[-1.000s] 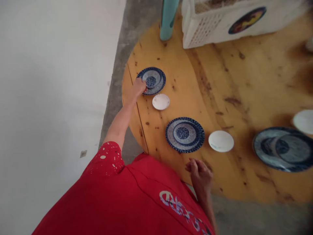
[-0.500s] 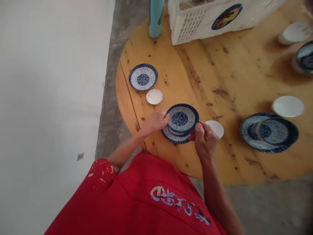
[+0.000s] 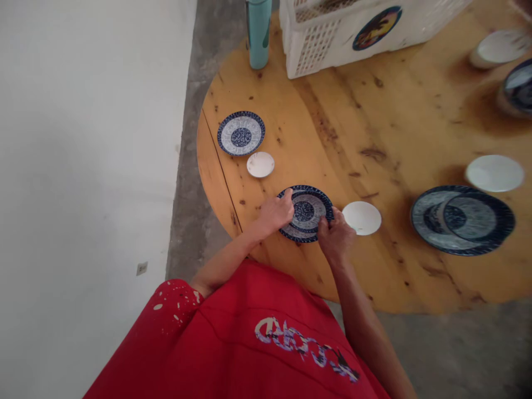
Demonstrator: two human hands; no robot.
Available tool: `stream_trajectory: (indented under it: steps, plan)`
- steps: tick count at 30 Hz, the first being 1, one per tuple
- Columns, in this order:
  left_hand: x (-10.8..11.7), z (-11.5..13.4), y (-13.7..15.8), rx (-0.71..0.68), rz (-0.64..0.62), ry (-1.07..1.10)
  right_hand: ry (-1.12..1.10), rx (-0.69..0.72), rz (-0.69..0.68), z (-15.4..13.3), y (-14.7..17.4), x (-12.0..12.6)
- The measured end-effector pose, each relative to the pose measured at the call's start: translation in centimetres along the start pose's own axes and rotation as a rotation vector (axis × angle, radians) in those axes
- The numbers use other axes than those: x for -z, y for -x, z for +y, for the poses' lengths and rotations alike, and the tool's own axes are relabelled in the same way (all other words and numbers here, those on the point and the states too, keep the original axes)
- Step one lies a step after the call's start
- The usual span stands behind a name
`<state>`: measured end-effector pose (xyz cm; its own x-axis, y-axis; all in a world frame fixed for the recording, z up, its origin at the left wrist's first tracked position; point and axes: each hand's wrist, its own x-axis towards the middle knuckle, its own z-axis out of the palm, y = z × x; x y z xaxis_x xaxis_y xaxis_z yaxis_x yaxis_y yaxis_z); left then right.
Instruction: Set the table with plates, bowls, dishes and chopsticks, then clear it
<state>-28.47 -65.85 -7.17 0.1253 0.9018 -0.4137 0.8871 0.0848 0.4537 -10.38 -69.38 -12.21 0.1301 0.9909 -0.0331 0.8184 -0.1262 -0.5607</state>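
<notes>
In front of me is a blue-and-white patterned plate (image 3: 305,211), lying on or just over a similar plate (image 3: 300,238). Their rims nearly line up, so any gap between them cannot be told. My left hand (image 3: 276,213) is closed on the left edge, thumb side over the rim. Opposite it, my right hand (image 3: 336,235) pinches the right edge, its fingers partly hidden. A small white dish (image 3: 361,218) lies close by the right hand. Beyond my left hand sit another small white dish (image 3: 260,164) and a blue-rimmed plate (image 3: 241,133).
The round wooden table (image 3: 332,149) carries a white plastic crate (image 3: 320,47) and a teal bottle (image 3: 259,39) at the back. Toward the right are a stack of blue-patterned dishes (image 3: 424,221), a white dish (image 3: 494,173), white tableware (image 3: 501,47) and a dark-patterned stack (image 3: 519,88).
Both hands have lowered the held plate toward me onto or close over the plate beneath, levelling it. The white dish beside my right hand shows more fully.
</notes>
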Motion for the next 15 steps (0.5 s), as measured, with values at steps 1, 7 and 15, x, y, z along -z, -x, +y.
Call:
stream_trajectory:
  steps: [1,7,15]
  plan:
    - [0.1,0.0,0.0,0.006,-0.005,-0.019,0.019,-0.008,-0.005,0.0,0.0,-0.2]
    - [1.2,-0.1,0.0,0.003,-0.027,-0.109,0.17,-0.094,-0.107,-1.8,0.1,0.1]
    - [1.2,-1.4,-0.4,0.014,-0.073,-0.047,0.177,-0.213,-0.325,-3.5,-1.2,2.0]
